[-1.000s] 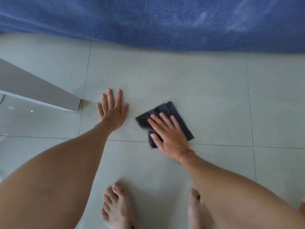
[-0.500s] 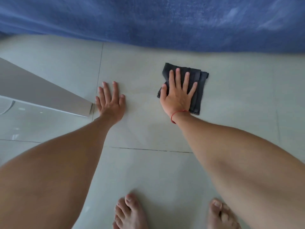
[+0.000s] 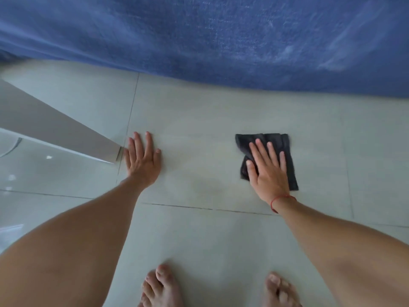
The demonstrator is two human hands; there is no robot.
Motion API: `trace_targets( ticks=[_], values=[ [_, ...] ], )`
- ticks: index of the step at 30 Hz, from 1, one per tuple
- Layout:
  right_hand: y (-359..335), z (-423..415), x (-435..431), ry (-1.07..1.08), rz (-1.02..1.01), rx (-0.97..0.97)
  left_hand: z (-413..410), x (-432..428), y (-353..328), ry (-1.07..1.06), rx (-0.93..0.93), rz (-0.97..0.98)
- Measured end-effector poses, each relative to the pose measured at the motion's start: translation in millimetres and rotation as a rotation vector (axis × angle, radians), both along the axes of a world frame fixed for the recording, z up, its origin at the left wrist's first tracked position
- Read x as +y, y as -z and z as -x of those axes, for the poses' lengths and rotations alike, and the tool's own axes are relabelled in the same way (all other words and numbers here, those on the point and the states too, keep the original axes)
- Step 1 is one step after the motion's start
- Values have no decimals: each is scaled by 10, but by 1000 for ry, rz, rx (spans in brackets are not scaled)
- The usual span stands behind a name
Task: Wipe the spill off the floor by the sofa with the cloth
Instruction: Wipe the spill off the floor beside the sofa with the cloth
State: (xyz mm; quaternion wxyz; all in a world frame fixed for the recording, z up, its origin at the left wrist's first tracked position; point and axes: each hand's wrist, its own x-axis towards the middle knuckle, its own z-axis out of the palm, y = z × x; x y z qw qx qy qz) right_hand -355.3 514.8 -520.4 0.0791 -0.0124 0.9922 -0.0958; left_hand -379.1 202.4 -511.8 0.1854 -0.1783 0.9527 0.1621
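Note:
A dark grey folded cloth (image 3: 284,147) lies flat on the pale floor tiles (image 3: 199,120), a short way in front of the blue sofa (image 3: 221,41). My right hand (image 3: 266,171) presses on the cloth with its palm down and fingers spread; a red string circles its wrist. My left hand (image 3: 142,158) rests flat on the bare tile to the left, fingers apart, holding nothing. A faint darker smear (image 3: 205,185) shows on the tile between the hands; no distinct spill stands out.
A grey slanted furniture edge (image 3: 66,134) ends right beside my left hand. Glossy tiles (image 3: 44,173) reflect light at the left. My two bare feet (image 3: 161,286) stand at the bottom of the view. The sofa front runs across the whole top.
My right hand slid the cloth from near my left hand out towards the sofa, then back and to the right. The left hand stayed planted on the tile.

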Motion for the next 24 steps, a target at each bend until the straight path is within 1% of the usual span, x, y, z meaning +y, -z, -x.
trace_targets(
  ticks=[2, 4, 6, 8, 12, 15, 17, 18, 19, 24],
  values=[
    [8, 164, -78, 175, 6, -30, 9, -15, 17, -17, 12, 1],
    [14, 346, -380, 303, 24, -16, 13, -20, 26, -26, 7, -6],
    [14, 527, -748, 303, 53, -7, 19, -25, 23, -25, -4, -10],
    [21, 676, -1139, 144, 75, -10, 24, -33, 14, -22, -11, -11],
    [-24, 704, -1765, -324, 62, -4, 16, -46, -4, -9, -44, -35],
    [-33, 633, -1701, -579, 21, -38, 28, -52, -10, 6, -64, -53],
    [-28, 601, -1477, -669, 19, -24, 23, -45, -14, 11, -60, -39],
    [-25, 574, -1357, -652, 18, -28, 19, -37, -17, 8, -60, -38],
    [-22, 537, -1236, -580, 24, -40, 19, -24, -22, 3, -60, -39],
    [-14, 294, -422, -13, 40, -75, 3, 66, -110, -46, -23, -32]
  ],
)
